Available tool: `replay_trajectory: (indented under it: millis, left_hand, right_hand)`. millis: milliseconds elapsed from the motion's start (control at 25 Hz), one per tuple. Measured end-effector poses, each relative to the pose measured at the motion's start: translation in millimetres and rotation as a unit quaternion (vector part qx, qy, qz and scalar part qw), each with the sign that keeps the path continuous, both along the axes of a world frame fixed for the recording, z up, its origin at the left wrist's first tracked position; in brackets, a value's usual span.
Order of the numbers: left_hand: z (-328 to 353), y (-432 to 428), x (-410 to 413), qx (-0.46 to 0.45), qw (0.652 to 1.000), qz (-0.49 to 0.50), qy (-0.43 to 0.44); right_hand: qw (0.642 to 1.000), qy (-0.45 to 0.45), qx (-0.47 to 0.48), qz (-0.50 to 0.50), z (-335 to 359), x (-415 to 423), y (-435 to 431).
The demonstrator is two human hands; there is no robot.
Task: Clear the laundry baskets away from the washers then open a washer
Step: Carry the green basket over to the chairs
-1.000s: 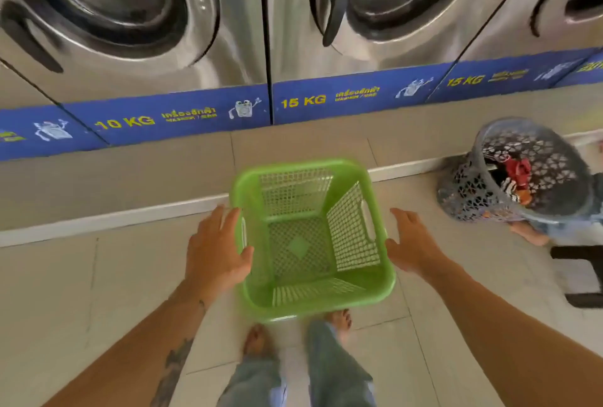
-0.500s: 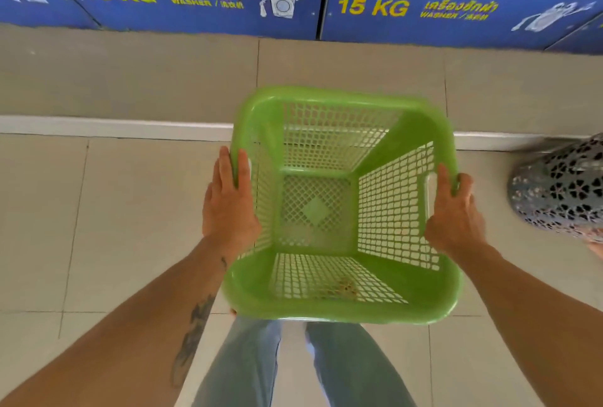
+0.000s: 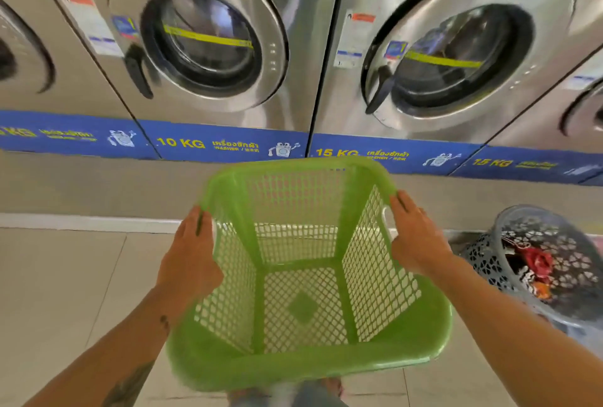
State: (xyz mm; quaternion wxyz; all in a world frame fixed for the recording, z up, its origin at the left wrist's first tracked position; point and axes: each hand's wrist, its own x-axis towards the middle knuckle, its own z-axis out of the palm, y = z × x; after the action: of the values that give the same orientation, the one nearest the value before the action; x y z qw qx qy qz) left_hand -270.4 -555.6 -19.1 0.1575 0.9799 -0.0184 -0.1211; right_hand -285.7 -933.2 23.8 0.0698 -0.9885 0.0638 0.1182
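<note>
Green basket [image 3: 303,361], square, mesh-walled and empty, is held off the floor [image 3: 65,292] in front of the 10 KG washer [image 3: 208,44] and the 15 KG washer [image 3: 456,57], both with doors shut. Left hand [image 3: 187,263] grips its left rim, fingers together and curled over the edge; right hand [image 3: 419,236] clasps the right rim the same way beside the handle slot. Grey basket [image 3: 489,263] lies tipped on the floor to the right, with red and dark clothes [image 3: 535,266] inside.
</note>
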Motion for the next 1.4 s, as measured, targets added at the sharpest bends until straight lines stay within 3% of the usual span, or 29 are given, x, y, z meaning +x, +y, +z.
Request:
replay_trajectory:
  millis: [160, 360, 640, 840, 1120, 1400]
  left_hand:
    - [82.7, 40.2, -54.3, 0.054, 0.995, 0.067, -0.045]
    - [139.4, 84.3, -181.3, 0.076, 0.969, 0.210, -0.105]
    - [179.2, 155.9, -412.0, 0.112, 0.884, 0.429, -0.148]
    - [178.6, 213.1, -617.6, 0.161, 0.811, 0.541, -0.152]
    - [170.6, 266.8, -914.0, 0.206, 0.702, 0.670, -0.124]
    - [180.0, 313.9, -1088.0, 0.233, 0.609, 0.749, -0.117]
  right_hand:
    - [0.996, -0.011, 0.046, 0.069, 68.5, -4.5, 38.3]
    - [0.969, -0.069, 0.073, 0.225, 121.3, -22.6, 105.3]
    - [0.886, -0.099, 0.139, 0.431, 165.9, -111.7, 263.1]
    - [0.820, -0.101, 0.158, 0.541, 173.9, -248.9, 405.5]
    - [0.734, -0.053, 0.159, 0.658, 161.7, -504.4, 579.3]
    - [0.626, -0.087, 0.213, 0.745, 156.9, -677.1, 722.2]
